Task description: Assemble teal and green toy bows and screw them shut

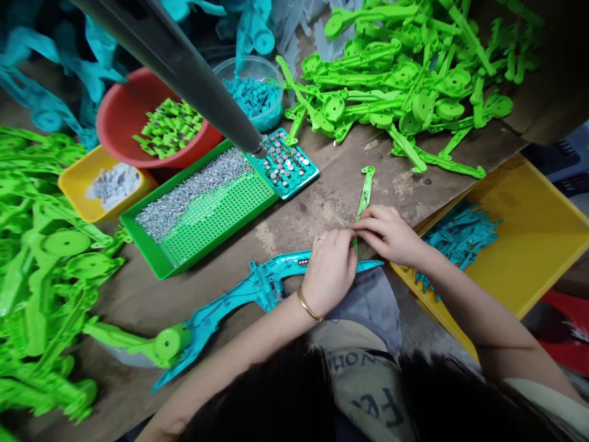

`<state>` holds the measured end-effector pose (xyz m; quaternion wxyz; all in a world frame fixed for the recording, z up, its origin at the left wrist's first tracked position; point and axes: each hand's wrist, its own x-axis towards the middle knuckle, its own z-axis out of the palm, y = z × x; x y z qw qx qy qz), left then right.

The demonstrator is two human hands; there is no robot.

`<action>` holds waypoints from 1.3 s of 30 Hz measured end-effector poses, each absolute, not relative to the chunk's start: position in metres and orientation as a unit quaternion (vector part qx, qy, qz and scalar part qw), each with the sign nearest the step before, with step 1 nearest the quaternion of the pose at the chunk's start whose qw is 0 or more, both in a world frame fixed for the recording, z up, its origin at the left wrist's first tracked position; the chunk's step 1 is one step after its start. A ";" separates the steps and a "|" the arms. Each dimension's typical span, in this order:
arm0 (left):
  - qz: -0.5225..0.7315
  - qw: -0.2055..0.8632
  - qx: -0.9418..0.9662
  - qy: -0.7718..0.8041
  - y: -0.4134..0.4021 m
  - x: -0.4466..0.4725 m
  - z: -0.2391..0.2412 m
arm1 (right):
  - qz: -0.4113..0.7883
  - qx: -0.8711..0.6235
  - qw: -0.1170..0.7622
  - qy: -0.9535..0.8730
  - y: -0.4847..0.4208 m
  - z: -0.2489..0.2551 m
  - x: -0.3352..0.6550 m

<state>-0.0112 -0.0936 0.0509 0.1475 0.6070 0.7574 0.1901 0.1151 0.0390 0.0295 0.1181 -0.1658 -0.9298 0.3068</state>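
Note:
A long teal plastic shell (239,298) lies across the near edge of the worn table, with a bright green piece (163,344) at its lower left end. My left hand (327,270), wearing a ring and a gold bangle, is closed and presses on the shell's middle. My right hand (389,234) pinches the near end of a slim green plastic strip (365,191) that points away from me. The fingertips of both hands meet at that strip's lower end.
A green tray of small metal screws (202,205), a teal tray of round metal discs (285,162), a red bowl (138,116), a yellow tub (99,184) and a clear bowl (253,92) stand behind. Green parts are piled left (46,264) and far right (405,80). A yellow bin (519,245) holds teal parts. A grey pole (184,67) slants overhead.

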 end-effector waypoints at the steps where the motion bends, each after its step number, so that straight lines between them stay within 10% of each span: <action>1: 0.189 0.147 0.610 0.756 -0.097 -0.009 0.051 | 0.311 -0.163 0.114 -0.929 0.040 0.028 0.116; 39: 0.176 0.073 0.625 0.757 -0.083 -0.011 0.025 | 0.269 -0.197 0.230 -0.915 0.043 0.008 0.111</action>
